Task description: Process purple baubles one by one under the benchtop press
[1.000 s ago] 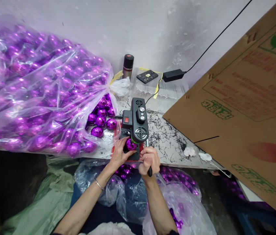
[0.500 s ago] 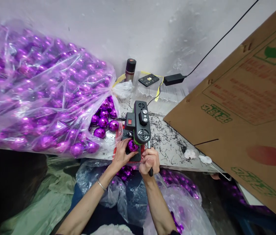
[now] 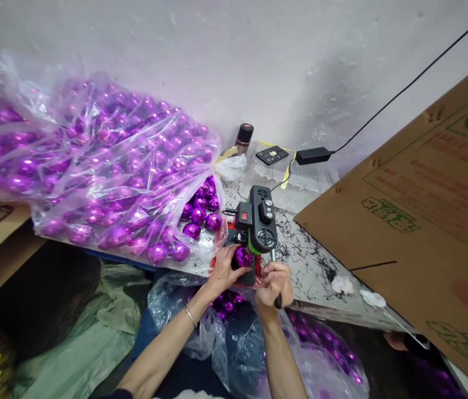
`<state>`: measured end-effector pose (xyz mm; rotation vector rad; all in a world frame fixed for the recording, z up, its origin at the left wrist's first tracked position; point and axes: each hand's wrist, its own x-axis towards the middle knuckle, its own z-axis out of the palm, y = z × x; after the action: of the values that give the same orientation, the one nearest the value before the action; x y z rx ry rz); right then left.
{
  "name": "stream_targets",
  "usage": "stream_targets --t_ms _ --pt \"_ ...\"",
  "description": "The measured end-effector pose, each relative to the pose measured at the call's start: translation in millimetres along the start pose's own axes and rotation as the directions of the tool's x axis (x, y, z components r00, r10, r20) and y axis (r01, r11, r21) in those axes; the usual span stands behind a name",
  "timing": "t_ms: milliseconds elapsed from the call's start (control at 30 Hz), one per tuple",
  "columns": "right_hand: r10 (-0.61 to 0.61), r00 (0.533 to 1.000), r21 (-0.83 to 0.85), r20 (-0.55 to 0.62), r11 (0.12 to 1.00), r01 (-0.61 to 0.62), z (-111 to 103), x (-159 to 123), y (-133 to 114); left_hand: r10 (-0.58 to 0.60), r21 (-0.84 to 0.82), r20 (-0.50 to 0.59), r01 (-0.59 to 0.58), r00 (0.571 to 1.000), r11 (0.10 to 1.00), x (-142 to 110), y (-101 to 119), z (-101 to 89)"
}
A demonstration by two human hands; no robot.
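"What is nearest?"
"Two hands: the right hand wrapped round one lever, the left hand holding one ball, purple, shiny and faceted, at the foot of one black machine."
"And beyond?"
"One phone, one bottle."

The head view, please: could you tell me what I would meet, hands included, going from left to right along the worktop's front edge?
Clear plastic bag of faceted metallic-purple balls, bare left hand, bare right hand, crumpled white wad, large brown cardboard box.
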<state>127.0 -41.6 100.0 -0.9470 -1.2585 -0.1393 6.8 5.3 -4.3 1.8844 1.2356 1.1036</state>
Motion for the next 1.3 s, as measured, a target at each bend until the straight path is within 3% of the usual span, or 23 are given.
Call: stream_targets --t_ms 100,200,300,367,467,533,600,667,733,800,867,967,1033,1133,1233,1300 --pt "0.073 0.995 -0.004 0.065 0.997 -0.073 -5 28 -17 0.067 0.013 0.014 -0.067 0.998 0.998 -12 0 -2.2" --pt "0.135 0.985 -0.022 0.104 0.991 -0.133 -9 39 -25 0.202 0.095 0.048 -0.206 0.978 0.974 -39 4 -13.3" --pt "0.089 0.990 -0.025 0.105 0.996 -0.087 -11 31 -22 0.298 0.217 0.051 -0.302 0.953 0.928 -54 10 -44.5" --pt "0.058 0.991 -0.032 0.118 0.998 -0.054 -11 23 -19 0.304 0.333 -0.040 -0.274 0.952 0.902 -46 11 -76.3" --pt "0.045 0.991 -0.045 0.126 0.998 -0.039 -10 16 -16 0.177 0.547 -0.216 -0.031 0.960 0.836 -8 8 -123.9" --pt "0.045 0.993 -0.042 0.106 0.998 -0.041 -8 16 -17 -0.004 0.656 -0.180 0.123 0.984 0.745 19 3 -144.1" --pt "0.042 0.995 -0.031 0.089 0.999 -0.039 -8 17 -18 -0.150 0.717 -0.085 0.165 0.985 0.677 36 -3 -152.1" --pt "0.038 0.994 -0.024 0.100 0.999 -0.036 -8 18 -17 -0.193 0.704 -0.033 0.160 0.981 0.692 43 -8 -152.5" --pt "0.027 0.991 -0.020 0.128 1.000 -0.024 -10 17 -16 -0.146 0.595 -0.071 0.159 0.987 0.788 41 -9 -151.8" --pt "0.018 0.988 -0.013 0.152 1.000 -0.017 -12 16 -14 -0.092 0.374 -0.150 0.143 0.984 0.916 34 -6 -153.3" --pt "0.014 0.987 -0.006 0.161 1.000 -0.014 -13 15 -12 -0.110 0.045 -0.185 0.120 0.977 0.992 24 3 -154.9" --pt "0.011 0.988 -0.018 0.151 1.000 -0.008 -12 17 -14 -0.245 -0.425 -0.061 0.197 0.968 0.884 7 21 -146.9" --pt "0.008 0.990 -0.029 0.140 1.000 -0.004 -11 22 -18 -0.325 -0.560 0.039 0.290 0.945 0.776 -3 29 -130.2" --pt "0.035 0.990 -0.054 0.140 0.998 -0.028 -9 32 -26 -0.385 -0.553 0.102 0.374 0.917 0.745 -16 30 -93.3" --pt "0.083 0.985 -0.089 0.148 0.994 -0.070 -8 41 -32 -0.365 -0.413 0.102 0.374 0.925 0.831 -22 22 -58.8" --pt "0.097 0.983 -0.100 0.155 0.992 -0.082 -9 44 -34 -0.297 -0.279 0.069 0.305 0.952 0.911 -22 16 -44.5"
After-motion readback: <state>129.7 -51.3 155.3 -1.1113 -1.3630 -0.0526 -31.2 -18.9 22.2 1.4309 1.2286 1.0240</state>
